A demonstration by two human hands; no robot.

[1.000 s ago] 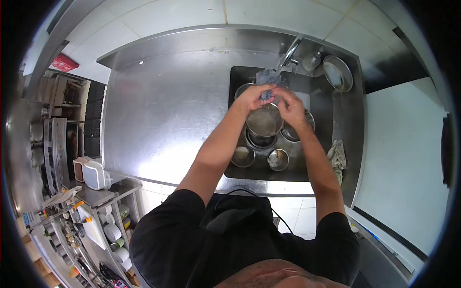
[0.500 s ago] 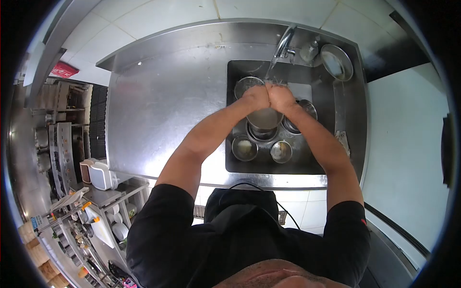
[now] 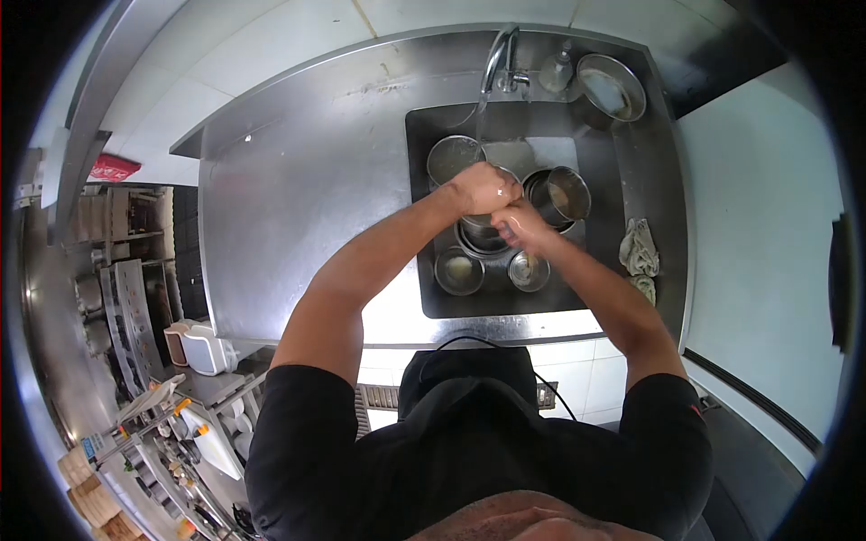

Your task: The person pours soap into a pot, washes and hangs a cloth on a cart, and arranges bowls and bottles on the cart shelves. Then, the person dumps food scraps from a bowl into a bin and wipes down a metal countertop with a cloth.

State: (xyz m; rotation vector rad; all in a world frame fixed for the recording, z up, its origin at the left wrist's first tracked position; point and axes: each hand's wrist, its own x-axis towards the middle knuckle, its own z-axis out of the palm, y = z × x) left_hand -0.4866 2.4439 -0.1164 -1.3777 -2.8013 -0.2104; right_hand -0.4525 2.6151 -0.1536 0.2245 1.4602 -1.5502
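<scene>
My left hand (image 3: 487,187) is closed in a wet fist over the sink (image 3: 600,270), just below the running tap (image 3: 501,59). My right hand (image 3: 525,224) is right against it, fingers curled in. Whatever is in either hand, if anything, is hidden. Beneath them stands a stack of metal pots (image 3: 481,236), partly covered by my hands. Water falls beside a round container (image 3: 454,160) left of my left hand. To the right of my hands, a metal pot (image 3: 566,194) leans tilted on other pots.
Two small bowls, one on the left (image 3: 459,270) and one on the right (image 3: 529,270), sit at the sink's near side. A soap bottle (image 3: 557,68) and a round pan (image 3: 612,87) stand behind. Crumpled cloths (image 3: 639,248) lie on the right ledge. Steel counter (image 3: 307,207) extends left.
My hands have come away from the water stream towards me, with my right hand now lower than my left. The view has shifted slightly, and the tilted pot shows more fully.
</scene>
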